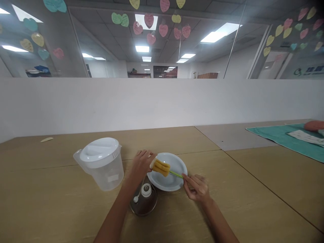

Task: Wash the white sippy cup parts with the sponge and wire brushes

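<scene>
Right hand: your right hand (196, 186) pinches the outer end of a thin green stick (176, 174) between thumb and forefinger, the other fingers curled in, beside the bowl's right rim.
Left hand: your left hand (144, 162) is at the far end of the sponge, fingers bent and close together; its fingertips are partly hidden, so you cannot tell whether they grip.
Sponge: one, yellow, ridged lengthwise (161, 167); at the end of the green stick, between your two hands, above the left part of the bowl.
Bowl: one, white, round, shallow (168, 185); upright on the table, under the sponge and stick.
Container: one, dark and rounded (146, 205), with a white cap (146, 190) facing up; just beside the bowl on your near side, partly behind your left forearm. Whether it touches the bowl, you cannot tell.
Jug: one, clear plastic, with a white lid on (107, 173); upright to the left of your left arm, handle pointing left.
Table: light brown, with dark seams (248, 209).
Cloth: one, green (280, 132); at the far right, well apart from your hands.
Notes: heart-shaped, several colours (163, 30); on the glass above the white wall.
</scene>
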Tool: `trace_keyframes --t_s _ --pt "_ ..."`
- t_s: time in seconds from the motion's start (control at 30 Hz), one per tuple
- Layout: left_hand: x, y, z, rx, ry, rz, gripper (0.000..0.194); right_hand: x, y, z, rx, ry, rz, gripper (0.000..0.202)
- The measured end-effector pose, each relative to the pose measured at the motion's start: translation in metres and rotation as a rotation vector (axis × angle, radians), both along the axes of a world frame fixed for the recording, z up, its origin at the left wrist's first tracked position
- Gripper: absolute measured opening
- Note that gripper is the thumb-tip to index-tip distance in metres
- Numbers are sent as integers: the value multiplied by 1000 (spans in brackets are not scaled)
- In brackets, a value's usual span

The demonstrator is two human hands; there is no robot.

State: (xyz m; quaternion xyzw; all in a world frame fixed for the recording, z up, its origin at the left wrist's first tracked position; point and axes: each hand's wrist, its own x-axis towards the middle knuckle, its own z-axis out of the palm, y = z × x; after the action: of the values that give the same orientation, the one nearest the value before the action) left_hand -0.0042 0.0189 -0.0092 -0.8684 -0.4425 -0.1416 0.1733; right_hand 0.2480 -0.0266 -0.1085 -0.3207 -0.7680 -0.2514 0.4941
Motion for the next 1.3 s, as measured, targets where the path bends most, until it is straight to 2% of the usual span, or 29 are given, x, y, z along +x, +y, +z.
trace_keyframes --t_s 0.13,0.27,0.33,0.43,0.57,0.63,0.7,0.77,0.83,0.93,1.03,1.13,1.3 --pt "20 -10 -3 -29 91 -5 51 -4 0 -5 13 -5 -11 26" --pt "46 -21 -14 -72 111 -121 54 -11 0 -9 7 -85 -36 27" --pt "51 -21 -16 -91 110 -158 52 -12 0 -8 13 -123 -52 27" --pt "42 -13 -14 -88 35 -131 55 -6 0 -5 47 -99 -67 28" --pt "12 -2 -6 -30 -5 32 51 13 3 -5 35 -41 -85 25" --pt "-1 0 -3 5 6 104 46 23 4 -8 10 64 -128 21" --pt "-7 -1 -1 28 -7 149 42 31 7 -11 -33 256 -224 18" --pt "-7 -4 1 16 -71 147 40 34 10 -12 -133 458 -383 24" --pt "-1 -8 4 -42 -217 108 42 35 15 -12 -309 558 -565 32" --pt "13 -18 10 -181 -533 7 51 35 20 -13 -650 424 -754 36" --pt "30 -35 16 -312 -750 -84 56 36 24 -17 -853 260 -780 33" --pt "48 -57 20 -486 -725 -173 56 35 25 -23 -957 182 -754 29" --pt "71 -86 17 -619 -467 -256 58 29 26 -27 -1140 62 -745 24"
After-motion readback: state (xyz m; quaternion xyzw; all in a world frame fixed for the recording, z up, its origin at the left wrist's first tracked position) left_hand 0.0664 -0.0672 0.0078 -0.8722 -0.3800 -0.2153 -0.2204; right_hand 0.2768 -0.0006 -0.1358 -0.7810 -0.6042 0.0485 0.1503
